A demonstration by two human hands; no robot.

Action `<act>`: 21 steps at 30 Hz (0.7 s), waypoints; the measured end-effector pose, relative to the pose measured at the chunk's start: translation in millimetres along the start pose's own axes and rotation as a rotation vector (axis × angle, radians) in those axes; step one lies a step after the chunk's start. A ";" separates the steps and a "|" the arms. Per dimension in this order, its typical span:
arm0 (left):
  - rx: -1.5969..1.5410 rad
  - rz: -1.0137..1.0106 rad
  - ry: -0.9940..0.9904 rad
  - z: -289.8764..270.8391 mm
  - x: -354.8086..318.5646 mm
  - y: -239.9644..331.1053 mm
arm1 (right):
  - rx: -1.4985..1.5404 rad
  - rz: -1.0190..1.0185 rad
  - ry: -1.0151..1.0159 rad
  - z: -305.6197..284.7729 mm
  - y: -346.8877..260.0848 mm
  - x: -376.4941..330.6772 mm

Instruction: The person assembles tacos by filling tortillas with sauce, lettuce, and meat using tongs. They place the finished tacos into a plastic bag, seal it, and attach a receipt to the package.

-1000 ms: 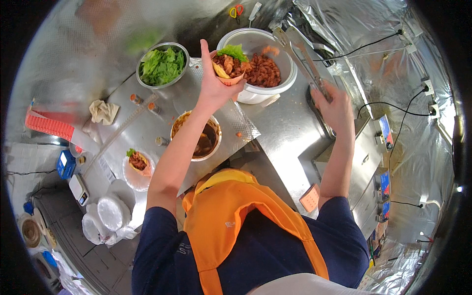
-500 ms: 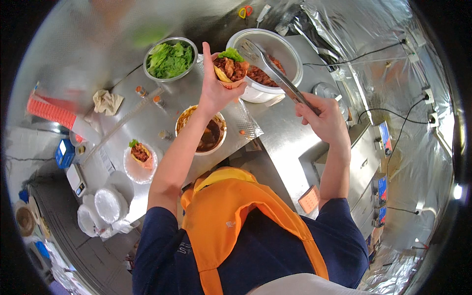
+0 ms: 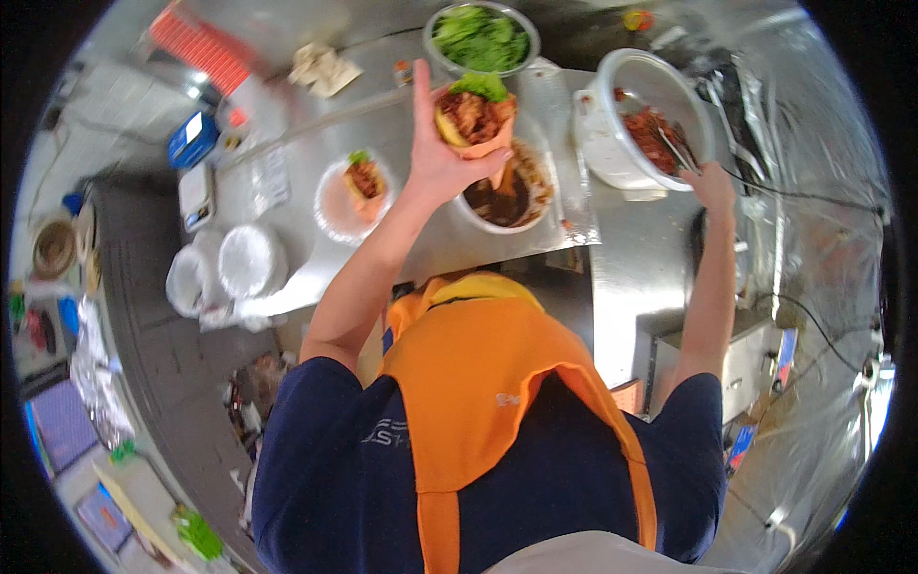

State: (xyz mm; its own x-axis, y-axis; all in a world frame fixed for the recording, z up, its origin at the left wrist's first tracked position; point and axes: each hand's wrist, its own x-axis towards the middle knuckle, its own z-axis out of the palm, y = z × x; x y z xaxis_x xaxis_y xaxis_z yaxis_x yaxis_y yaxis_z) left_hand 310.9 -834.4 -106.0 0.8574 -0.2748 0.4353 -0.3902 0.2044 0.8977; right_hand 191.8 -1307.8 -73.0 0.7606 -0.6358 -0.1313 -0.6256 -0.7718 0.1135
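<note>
Holding a filled wrap (image 3: 475, 120) up in the air, the left hand (image 3: 442, 158) is closed around its lower half, index finger raised straight. The wrap sits in an orange paper sleeve, packed with reddish-brown meat, a yellow slice at one side and a green lettuce leaf on top. It looks light and soft, likely to spill if tipped, so the paper base is the safest place to grip, kept upright.

Just below that hand, a bowl (image 3: 505, 191) of dark sauce stands on the steel worktop (image 3: 631, 249). Beyond the hand is a metal bowl of lettuce (image 3: 481, 36). To its left, a second wrap (image 3: 364, 178) rests on a white plate (image 3: 335, 206).

The right hand (image 3: 710, 182) is closed on metal tongs (image 3: 677, 151), whose tips reach into a white pot (image 3: 622, 143) of the same red meat. The tongs look stiff and possibly greasy.
</note>
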 end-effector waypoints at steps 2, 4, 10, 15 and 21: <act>-0.037 -0.114 0.094 -49.8 -37.8 15.6 | -0.077 -0.033 -0.082 14.2 11.1 16.6; 0.239 -0.050 0.105 -125.9 -84.8 -12.2 | -0.084 -0.024 0.032 21.4 -0.5 17.8; 0.336 -0.188 0.188 -224.9 -154.8 -53.6 | 0.074 -0.318 0.466 -8.4 -99.3 -38.4; 0.696 -0.275 0.051 -242.9 -161.1 -117.5 | 0.641 -0.703 0.279 13.8 -261.5 -166.7; 1.033 -0.483 -0.063 -214.5 -145.4 -99.3 | 0.775 -0.599 -0.416 146.3 -380.8 -266.3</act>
State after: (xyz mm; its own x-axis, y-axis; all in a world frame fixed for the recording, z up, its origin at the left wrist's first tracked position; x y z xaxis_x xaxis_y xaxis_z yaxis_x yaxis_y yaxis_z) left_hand 297.0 -613.3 -273.0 0.9859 -0.1671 0.0059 -0.1388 -0.7980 0.5865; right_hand 202.2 -845.2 -225.4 0.9535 0.0103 -0.3013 -0.2204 -0.6582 -0.7199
